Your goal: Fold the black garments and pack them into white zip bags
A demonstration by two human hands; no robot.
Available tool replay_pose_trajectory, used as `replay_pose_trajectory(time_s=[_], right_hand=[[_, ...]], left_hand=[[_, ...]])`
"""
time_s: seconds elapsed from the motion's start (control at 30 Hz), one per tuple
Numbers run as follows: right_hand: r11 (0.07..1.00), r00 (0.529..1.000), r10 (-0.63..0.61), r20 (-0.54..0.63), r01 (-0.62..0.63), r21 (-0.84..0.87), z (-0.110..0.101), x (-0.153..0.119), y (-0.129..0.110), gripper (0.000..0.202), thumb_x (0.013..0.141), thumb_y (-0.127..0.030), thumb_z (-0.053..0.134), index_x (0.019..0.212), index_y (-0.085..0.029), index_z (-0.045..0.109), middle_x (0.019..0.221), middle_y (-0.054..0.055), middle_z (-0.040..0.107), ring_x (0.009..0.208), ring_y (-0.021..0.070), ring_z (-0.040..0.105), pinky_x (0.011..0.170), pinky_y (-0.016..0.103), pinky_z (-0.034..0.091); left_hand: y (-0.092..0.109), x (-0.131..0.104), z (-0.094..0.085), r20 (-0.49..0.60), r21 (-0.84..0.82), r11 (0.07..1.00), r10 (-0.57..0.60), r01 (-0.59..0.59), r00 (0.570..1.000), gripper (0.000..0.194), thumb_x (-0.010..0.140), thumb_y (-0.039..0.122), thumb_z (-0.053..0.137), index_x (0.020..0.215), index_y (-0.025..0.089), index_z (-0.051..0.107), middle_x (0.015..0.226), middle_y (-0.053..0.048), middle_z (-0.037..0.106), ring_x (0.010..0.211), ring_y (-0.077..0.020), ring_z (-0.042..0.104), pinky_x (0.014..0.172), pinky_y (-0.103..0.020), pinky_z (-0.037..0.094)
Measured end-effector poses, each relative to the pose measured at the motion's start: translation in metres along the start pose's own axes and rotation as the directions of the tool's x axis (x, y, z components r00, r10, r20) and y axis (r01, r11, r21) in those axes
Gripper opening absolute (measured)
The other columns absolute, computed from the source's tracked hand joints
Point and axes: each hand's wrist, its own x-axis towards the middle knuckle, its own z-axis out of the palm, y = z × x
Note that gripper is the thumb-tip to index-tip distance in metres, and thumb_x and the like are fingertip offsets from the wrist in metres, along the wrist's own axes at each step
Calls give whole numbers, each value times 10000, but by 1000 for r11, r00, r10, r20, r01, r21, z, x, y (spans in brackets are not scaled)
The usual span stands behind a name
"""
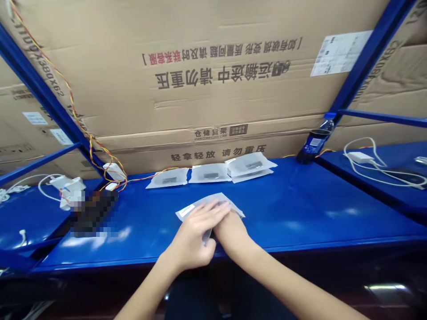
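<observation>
Near the front edge of the blue shelf (283, 213), a frosted plastic bag (186, 210) with a small white label lies under both hands. My left hand (196, 233) rests over the bag, its fingers extended to the right and lying across my right hand. The fingers of my right hand (230, 226) are hidden behind the left ones, at the bag's right part. Behind them, more frosted bags with dark items inside stand in a row: one at the left (169, 178), one in the middle (211, 173) and overlapping ones at the right (250, 164).
A dark bottle (313, 142) with a blue cap stands at the back right. Red and yellow wires (90, 138) hang at the left near white adapters (68, 191) and a pixelated dark object (95, 213). White cable (376, 164) lies far right; large cardboard boxes (200, 106) stand behind.
</observation>
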Motion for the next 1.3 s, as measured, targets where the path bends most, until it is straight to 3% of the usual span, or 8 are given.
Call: replay_pose_trajectory(time_s=[0.13,0.3,0.43,0.57,0.7,0.83,1.17,1.3], right_hand=[[1000,1000,23,0,-23,8,4,9,4,406,823,29,565,1115,-160,773,1009,138,820,870,298,787,754,391,667],[983,986,-153,-72,160,96,-54,-19,11,440,931,-16,540,1342,-98,676,1286,182,749,1169,292,727,949,403,640],[925,907,-281,-312,343,165,-87,-46,8,263,959,-33,590,1172,-85,737,1038,132,810,999,253,752,877,377,640],[941,923,-177,-341,260,218,-81,-44,-8,253,983,-137,662,1227,-120,729,1020,112,804,934,240,736,784,388,614],[945,874,-174,-454,278,174,-74,-29,-21,188,958,-70,675,1122,-109,758,961,96,806,884,223,714,749,373,572],[956,884,-221,-411,280,87,-74,-25,-18,179,1015,-101,606,1007,-155,777,889,67,801,801,198,684,674,344,523],[980,932,-191,-308,199,-5,-64,-52,83,142,1035,-111,590,1017,-166,719,980,88,801,956,227,730,844,386,541],[987,962,-138,-235,154,50,-66,-54,84,176,1033,-116,545,1086,-162,706,1092,120,787,1064,260,728,896,432,593]], left_hand=[[-7,-10,-8,-27,112,994,-6,9,1000,930,744,-50,461,1619,260,433,1554,-71,594,1455,-264,553,1192,-492,510],[-13,-58,-20,-67,367,930,55,-26,996,512,994,257,685,1491,193,576,1387,-165,712,1277,-321,690,1026,-477,622],[-8,-80,-20,-96,485,860,234,-160,968,309,1020,85,585,1304,143,693,1148,-143,806,1077,-279,759,896,-417,642],[0,-65,-9,-218,453,878,280,-157,935,233,1003,56,579,1168,140,721,1032,-102,816,965,-248,755,844,-392,622],[9,-48,0,-331,385,918,236,-97,914,170,980,49,628,1062,170,714,890,-53,802,837,-208,746,771,-352,585],[14,-47,-2,-353,336,940,177,-52,919,145,995,49,638,1000,186,687,877,-26,810,825,-189,761,747,-338,518],[17,-67,-14,-435,314,948,102,44,894,169,975,34,652,967,201,675,855,-22,803,783,-195,763,697,-327,488],[5,-73,-4,-451,237,969,54,61,891,167,985,37,634,977,190,700,893,-43,816,757,-178,768,644,-289,530]])
